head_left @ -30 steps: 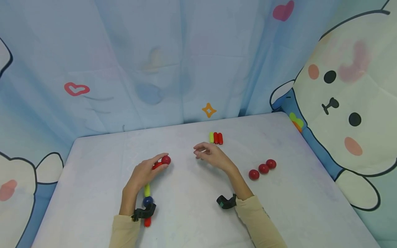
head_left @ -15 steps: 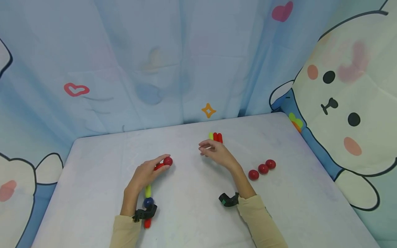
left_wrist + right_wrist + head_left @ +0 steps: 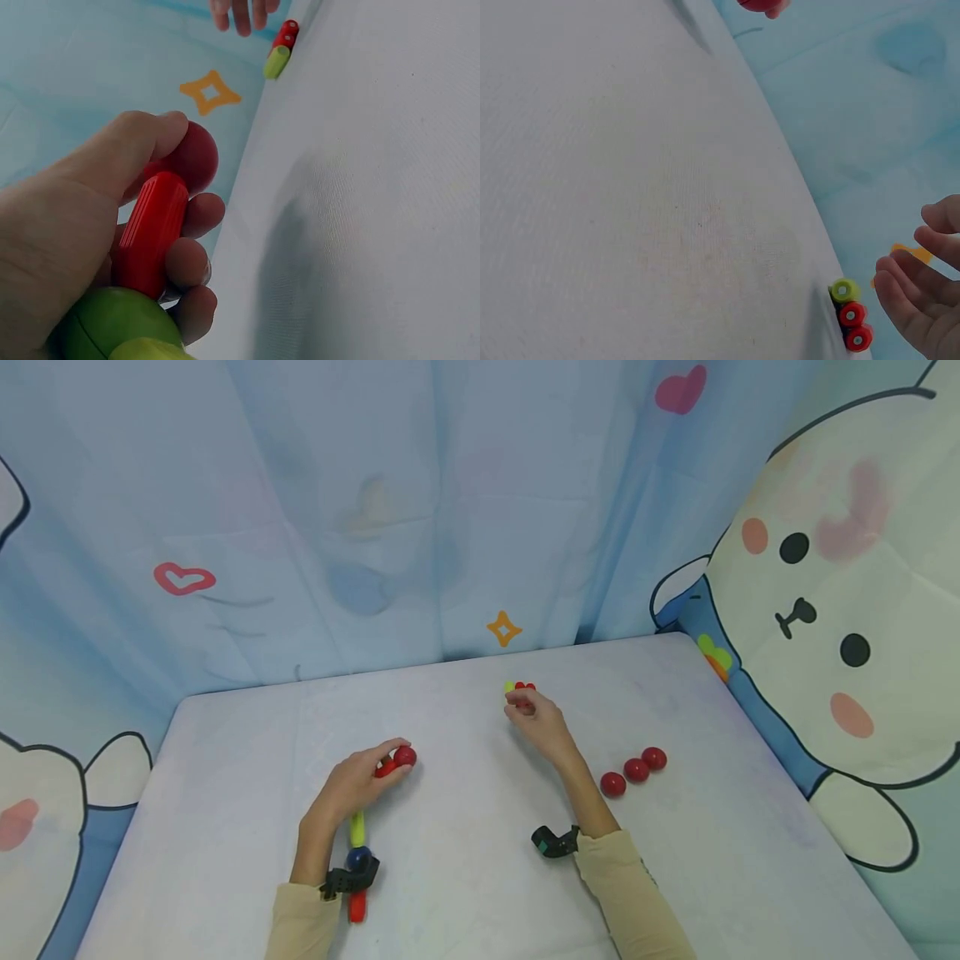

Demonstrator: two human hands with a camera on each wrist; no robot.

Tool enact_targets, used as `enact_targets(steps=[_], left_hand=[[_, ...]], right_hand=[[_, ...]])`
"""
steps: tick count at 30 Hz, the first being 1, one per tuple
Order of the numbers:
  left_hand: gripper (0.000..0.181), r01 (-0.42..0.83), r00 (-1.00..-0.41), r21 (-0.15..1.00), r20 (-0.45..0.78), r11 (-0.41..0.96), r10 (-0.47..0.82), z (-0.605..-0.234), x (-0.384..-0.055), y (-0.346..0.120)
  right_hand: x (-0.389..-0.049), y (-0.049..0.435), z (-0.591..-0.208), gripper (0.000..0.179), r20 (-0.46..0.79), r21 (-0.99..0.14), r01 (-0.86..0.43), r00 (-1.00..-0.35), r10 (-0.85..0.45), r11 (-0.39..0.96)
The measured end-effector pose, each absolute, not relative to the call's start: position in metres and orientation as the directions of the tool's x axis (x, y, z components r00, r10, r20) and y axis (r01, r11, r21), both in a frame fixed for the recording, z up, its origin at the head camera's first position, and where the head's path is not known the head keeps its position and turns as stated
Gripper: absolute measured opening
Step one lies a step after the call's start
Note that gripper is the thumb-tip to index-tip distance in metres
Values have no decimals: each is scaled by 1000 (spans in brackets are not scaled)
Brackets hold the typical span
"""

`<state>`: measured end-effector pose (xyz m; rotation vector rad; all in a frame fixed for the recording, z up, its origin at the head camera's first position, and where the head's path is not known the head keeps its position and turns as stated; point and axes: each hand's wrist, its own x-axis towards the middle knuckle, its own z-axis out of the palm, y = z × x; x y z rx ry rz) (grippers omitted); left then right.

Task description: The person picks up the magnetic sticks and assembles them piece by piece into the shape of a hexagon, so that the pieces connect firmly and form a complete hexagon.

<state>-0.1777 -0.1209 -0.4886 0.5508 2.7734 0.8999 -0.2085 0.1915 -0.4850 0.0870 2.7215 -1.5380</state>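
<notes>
My left hand (image 3: 351, 783) grips a chain of toy building rods and balls above the table. At its far end, thumb and fingers surround a red ball (image 3: 199, 159) and a ribbed red rod (image 3: 154, 232). A green ball (image 3: 118, 321) follows below the palm, then a lime rod (image 3: 357, 829), a dark blue ball (image 3: 358, 858) and another red rod (image 3: 357, 907), partly behind the wrist camera. Fingers loosely bent and holding nothing, my right hand (image 3: 542, 727) hovers by a lime rod (image 3: 845, 290) and two red rods (image 3: 853, 315) lined up side by side.
Three dark red balls (image 3: 636, 770) lie in a slanting row right of my right forearm. The white-covered table (image 3: 465, 860) ends at the back against a blue printed curtain (image 3: 337, 510).
My right hand has moved right and away from me to the small rods, now partly covering them. The left hand has shifted slightly right, keeping its grip on the chain.
</notes>
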Motion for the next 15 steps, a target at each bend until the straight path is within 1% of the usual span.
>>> enact_targets(steps=[6,15], left_hand=[[43,284,-909,611,-74,739,410,-490,-177,-120],[44,270,-907,633,-87,726,413,-491,-177,-118]], right_hand=[[-211,195,-489,37,-67,-838,116,-992,110,533],[-213,201,-492,44,-68,-817,141,-987,148,559]])
